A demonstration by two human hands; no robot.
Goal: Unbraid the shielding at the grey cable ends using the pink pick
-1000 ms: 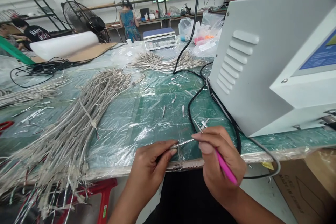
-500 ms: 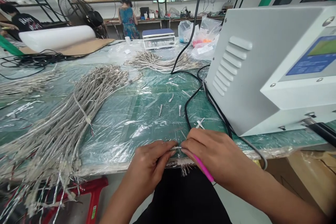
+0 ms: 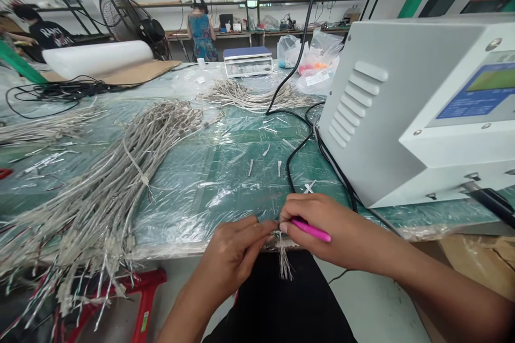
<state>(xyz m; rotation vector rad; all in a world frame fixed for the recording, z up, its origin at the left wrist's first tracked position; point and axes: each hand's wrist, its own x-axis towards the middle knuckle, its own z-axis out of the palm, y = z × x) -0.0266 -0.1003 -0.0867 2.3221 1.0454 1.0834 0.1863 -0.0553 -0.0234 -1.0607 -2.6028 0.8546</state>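
At the table's front edge, my left hand (image 3: pixel 236 244) is closed, its thumb and fingers pinching a cable end that they mostly cover. Fine silvery wire strands (image 3: pixel 285 263) hang from that end, over the dark clothing on my lap. Fingertip to fingertip with it, my right hand (image 3: pixel 319 222) is closed around a slim pink-handled tool (image 3: pixel 313 231). The tool's tip is hidden behind the fingers, so its exact kind cannot be made out. Just beyond the right hand lie small white scraps (image 3: pixel 309 187).
A large bundle of grey cables (image 3: pixel 132 155) covers the left side and overhangs the front edge. On the right stands a grey machine (image 3: pixel 374 118), with black cords (image 3: pixel 295 150) beside it. More cables (image 3: pixel 249 95) lie farther back. A red stool (image 3: pixel 148 295) is below.
My right hand has turned, swinging the pink handle from steeply downward to nearly level; its thin metal tip no longer shows. The strands now hang down longer and straighter. The view has shifted slightly.
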